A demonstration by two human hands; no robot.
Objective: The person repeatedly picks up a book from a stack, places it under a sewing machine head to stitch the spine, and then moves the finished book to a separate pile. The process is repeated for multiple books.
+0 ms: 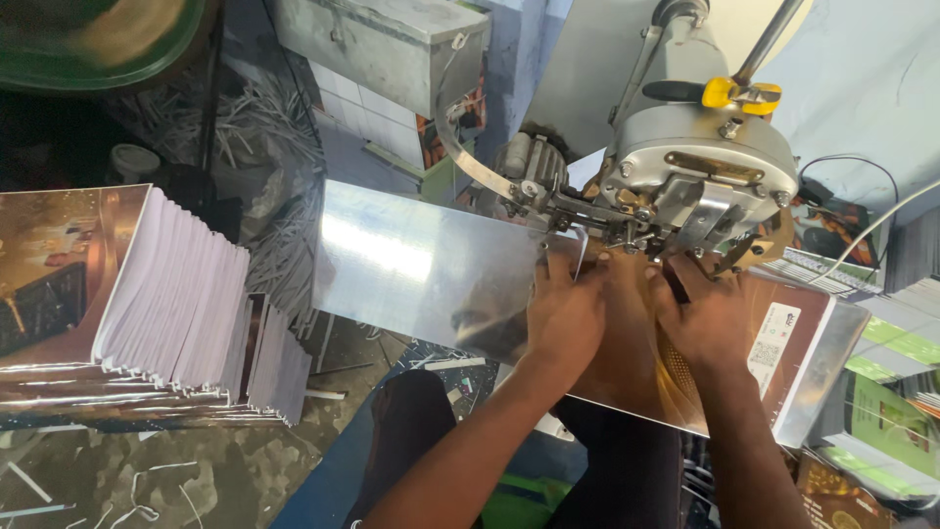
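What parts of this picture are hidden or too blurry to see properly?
- Head view: the brown booklet under the machine head is partly covered by the left hand and right hand.
- Where the machine's working tip meets the booklet is hidden by both hands' fingertips.
- The green object at top left is blurred and cut off by the edge.
- The stacked booklets run off the left edge.

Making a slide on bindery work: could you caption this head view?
Both hands, left hand and right hand, press a glossy brown-covered booklet under a grey metal stitching machine head.
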